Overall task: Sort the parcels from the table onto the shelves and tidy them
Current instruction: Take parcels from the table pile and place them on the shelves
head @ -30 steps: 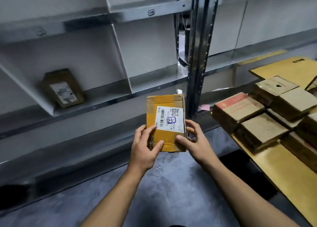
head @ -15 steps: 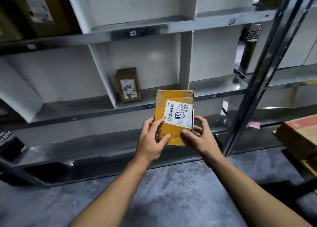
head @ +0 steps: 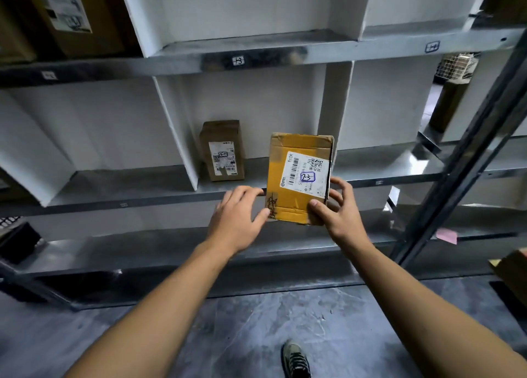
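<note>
Pinched by our right hand (head: 339,215) at its lower right corner: a small yellow-taped parcel (head: 299,178), thumb on the front face, fingers (head: 343,185) wrapped round the right edge. Our left hand (head: 236,220) is loose and half open, thumb tip touching the parcel's lower left corner, fingers spread behind or beside the left edge; whether they press on it, we cannot tell. Parcel upright, held in the air in front of the middle shelf (head: 370,182), label (head: 306,173) facing us with "23" handwritten in a blue box.

On that middle shelf, in the compartment between two white dividers, a brown parcel (head: 222,150) stands upright against the back wall, just left of the held one, not touching it. Shelf-edge tag (head: 238,60) above that compartment reads "13". More brown boxes (head: 65,12) sit on the upper shelf at top left. Grey floor below, one dark shoe (head: 295,359) at the bottom edge. Pink slip (head: 446,235) on a lower shelf at right.
</note>
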A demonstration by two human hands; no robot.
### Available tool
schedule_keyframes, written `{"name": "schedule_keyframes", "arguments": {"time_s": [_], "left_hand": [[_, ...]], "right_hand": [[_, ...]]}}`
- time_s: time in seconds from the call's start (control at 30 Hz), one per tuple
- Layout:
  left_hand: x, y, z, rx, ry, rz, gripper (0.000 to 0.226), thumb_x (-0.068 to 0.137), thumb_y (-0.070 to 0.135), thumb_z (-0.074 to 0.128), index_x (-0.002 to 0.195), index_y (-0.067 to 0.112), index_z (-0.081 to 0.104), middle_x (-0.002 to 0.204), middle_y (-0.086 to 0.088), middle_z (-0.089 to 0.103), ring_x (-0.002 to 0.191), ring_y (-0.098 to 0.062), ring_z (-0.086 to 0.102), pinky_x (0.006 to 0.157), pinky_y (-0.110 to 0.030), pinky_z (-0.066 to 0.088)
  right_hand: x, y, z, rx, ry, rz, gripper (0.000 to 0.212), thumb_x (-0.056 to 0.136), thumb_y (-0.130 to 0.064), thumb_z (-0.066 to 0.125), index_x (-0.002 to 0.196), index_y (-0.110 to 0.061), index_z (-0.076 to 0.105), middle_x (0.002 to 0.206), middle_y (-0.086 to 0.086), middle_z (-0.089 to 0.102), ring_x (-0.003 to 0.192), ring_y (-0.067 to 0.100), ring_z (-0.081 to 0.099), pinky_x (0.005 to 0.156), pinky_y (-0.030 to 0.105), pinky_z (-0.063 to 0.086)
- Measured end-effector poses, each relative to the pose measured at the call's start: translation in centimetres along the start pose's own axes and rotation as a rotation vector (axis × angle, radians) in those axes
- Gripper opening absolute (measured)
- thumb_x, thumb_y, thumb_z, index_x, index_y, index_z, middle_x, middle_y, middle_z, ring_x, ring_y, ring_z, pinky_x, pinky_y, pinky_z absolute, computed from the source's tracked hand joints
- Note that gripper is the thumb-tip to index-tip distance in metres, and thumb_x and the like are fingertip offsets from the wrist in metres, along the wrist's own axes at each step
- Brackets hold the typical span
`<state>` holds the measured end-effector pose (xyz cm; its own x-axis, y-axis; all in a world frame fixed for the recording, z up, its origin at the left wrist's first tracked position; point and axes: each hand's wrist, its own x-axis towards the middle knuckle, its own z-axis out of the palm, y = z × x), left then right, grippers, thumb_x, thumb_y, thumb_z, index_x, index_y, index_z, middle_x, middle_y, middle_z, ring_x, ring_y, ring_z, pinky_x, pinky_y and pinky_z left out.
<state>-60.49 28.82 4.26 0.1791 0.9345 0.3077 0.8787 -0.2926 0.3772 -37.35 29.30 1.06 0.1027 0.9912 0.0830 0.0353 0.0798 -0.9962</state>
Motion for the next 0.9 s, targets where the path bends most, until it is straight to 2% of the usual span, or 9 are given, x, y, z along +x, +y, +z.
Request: {"name": "schedule_keyframes", "arguments": {"time_s": [0.1,0.2,0.47,0.63,0.8,0.9], "left_hand": [[3.7,-1.7,0.2,0.190,-0.107,-0.006,0.051,0.096,0.048,0.049,0.142,0.029,0.038,0.140,0.005,0.044,0.127,-0.017,0.039,0.106,-0.038,0.035],[7.4,-3.0,0.7,0.255,-0.156,-0.027,0.052,0.097,0.047,0.047,0.144,0.030,0.035,0.142,0.004,0.043,0.130,-0.018,0.037,0.106,-0.039,0.033],[14.2,-4.8,3.4,0.243,-0.189,-0.102,0.052,0.098,0.043,0.048,0.146,0.030,0.034,0.144,0.005,0.042,0.132,-0.017,0.038,0.107,-0.038,0.033],[16.7,-6.3,5.5,0.241,-0.239,-0.127,0.052,0.098,0.042,0.047,0.147,0.029,0.033,0.144,0.004,0.042,0.132,-0.019,0.037,0.109,-0.039,0.034],[18.2,-7.4,7.1,0.211,-0.263,-0.163,0.052,0.098,0.041,0.047,0.146,0.027,0.035,0.143,0.003,0.044,0.131,-0.019,0.039,0.108,-0.039,0.035],[18.6,-7.8,7.6,0.184,-0.277,-0.171,0.052,0.098,0.041,0.047,0.147,0.027,0.035,0.143,0.003,0.044,0.131,-0.019,0.039,0.109,-0.038,0.034]], "right_hand": [[4.4,0.6,0.1,-0.042,-0.016,-0.013,0.063,0.088,-0.023,0.075,0.139,-0.034,0.038,0.140,-0.001,0.052,0.129,0.023,0.053,0.100,0.055,0.052],[9.0,1.7,0.5,-0.098,-0.038,-0.038,0.063,0.088,-0.027,0.076,0.137,-0.037,0.039,0.144,0.000,0.052,0.131,0.024,0.052,0.103,0.055,0.050],[19.2,4.4,1.5,-0.205,-0.091,-0.041,0.066,0.088,-0.028,0.076,0.141,-0.034,0.037,0.145,-0.005,0.052,0.134,0.017,0.048,0.110,0.051,0.044],[23.9,6.0,1.8,-0.244,-0.106,-0.007,0.073,0.088,-0.025,0.077,0.148,-0.020,0.036,0.147,0.002,0.051,0.135,0.020,0.047,0.113,0.036,0.039],[26.7,8.3,2.1,-0.228,-0.158,0.033,0.073,0.088,-0.030,0.076,0.148,-0.031,0.033,0.148,-0.004,0.049,0.137,0.019,0.045,0.116,0.046,0.036],[27.7,8.7,2.2,-0.203,-0.190,0.038,0.073,0.090,-0.024,0.074,0.149,-0.027,0.030,0.148,-0.004,0.047,0.137,0.017,0.044,0.116,0.041,0.035]]}}
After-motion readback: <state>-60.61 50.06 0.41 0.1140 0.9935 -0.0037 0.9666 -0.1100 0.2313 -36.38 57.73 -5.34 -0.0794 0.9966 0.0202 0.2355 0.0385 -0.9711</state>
